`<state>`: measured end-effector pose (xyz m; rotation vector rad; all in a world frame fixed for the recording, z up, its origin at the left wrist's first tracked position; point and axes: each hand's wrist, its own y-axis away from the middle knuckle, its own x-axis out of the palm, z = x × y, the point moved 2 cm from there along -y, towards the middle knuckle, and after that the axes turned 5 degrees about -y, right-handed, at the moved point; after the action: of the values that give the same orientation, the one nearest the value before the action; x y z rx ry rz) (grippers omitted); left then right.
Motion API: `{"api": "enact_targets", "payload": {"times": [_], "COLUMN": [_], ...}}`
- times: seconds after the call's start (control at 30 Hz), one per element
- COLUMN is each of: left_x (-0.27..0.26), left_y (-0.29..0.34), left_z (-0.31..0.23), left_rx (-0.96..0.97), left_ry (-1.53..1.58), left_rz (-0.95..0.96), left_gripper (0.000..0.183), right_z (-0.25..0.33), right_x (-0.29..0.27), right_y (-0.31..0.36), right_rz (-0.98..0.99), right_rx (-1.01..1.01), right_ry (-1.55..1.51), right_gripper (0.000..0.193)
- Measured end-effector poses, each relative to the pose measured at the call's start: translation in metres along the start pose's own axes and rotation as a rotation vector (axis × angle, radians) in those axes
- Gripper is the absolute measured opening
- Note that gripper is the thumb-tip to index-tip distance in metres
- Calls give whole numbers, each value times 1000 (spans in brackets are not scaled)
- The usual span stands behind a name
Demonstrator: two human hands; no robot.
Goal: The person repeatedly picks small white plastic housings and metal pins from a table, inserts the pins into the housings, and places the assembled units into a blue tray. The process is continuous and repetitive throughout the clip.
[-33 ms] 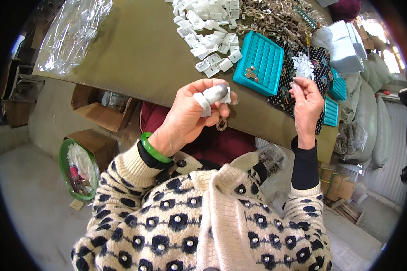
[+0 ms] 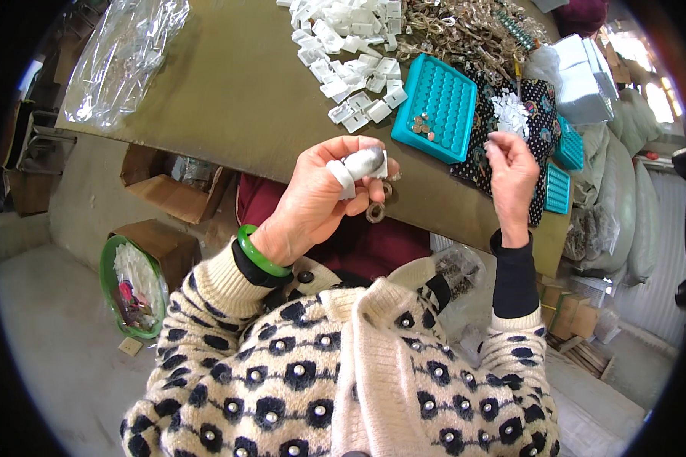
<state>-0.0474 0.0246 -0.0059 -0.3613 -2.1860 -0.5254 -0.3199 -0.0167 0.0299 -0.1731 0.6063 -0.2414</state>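
My left hand is closed in a pinch at the table's near edge, with a white wrap on one finger whose tip is dark. A small white card sits between its fingertips, and a brownish looped strand dangles below them. A green bangle circles that wrist. To the right, my right hand is raised with thumb and fingers pinched together; whatever they hold is too small to make out. Just beyond it, small white pieces lie heaped on a black patterned cloth.
A teal tray of round hollows holds several copper-coloured bits. White plastic cards and brown looped strands lie piled at the back. Clear plastic lies far left. A green basket and cardboard box stand below the table.
My right hand has shifted slightly left. Below my left hand, more of the brownish strand shows.
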Motion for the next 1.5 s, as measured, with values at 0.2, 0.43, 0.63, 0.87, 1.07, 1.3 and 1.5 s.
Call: {"api": "enact_targets", "payload": {"times": [0.2, 0.43, 0.63, 0.87, 1.07, 1.3, 1.5], "left_x": [-2, 14, 30, 17, 16, 13, 8], "left_y": [4, 2, -26, -55, -53, -57, -50], "left_z": [-1, -45, -57, -41, -34, -33, -39], "left_rx": [15, 134, 643, 738, 807, 865, 918], "left_ry": [-40, -105, -1383, -2013, -2027, -2037, -1873], "left_rz": [6, 2, -220, -321, -282, -317, -346], "left_gripper": [20, 23, 11, 17, 20, 17, 17], "right_z": [-27, -18, -28, -35, -12, 39, 47], "right_x": [8, 3, -16, -25, -20, 21, 78], "right_y": [-3, 1, -2, -8, -19, -62, -107], "right_rz": [-47, 18, 66, 7, 28, 182, 235], "right_rx": [-505, -594, -394, -145, -159, -384, -495], "right_ry": [406, 518, 235, 17, 61, 74, 193], "right_gripper": [16, 13, 15, 10, 6, 8, 19]}}
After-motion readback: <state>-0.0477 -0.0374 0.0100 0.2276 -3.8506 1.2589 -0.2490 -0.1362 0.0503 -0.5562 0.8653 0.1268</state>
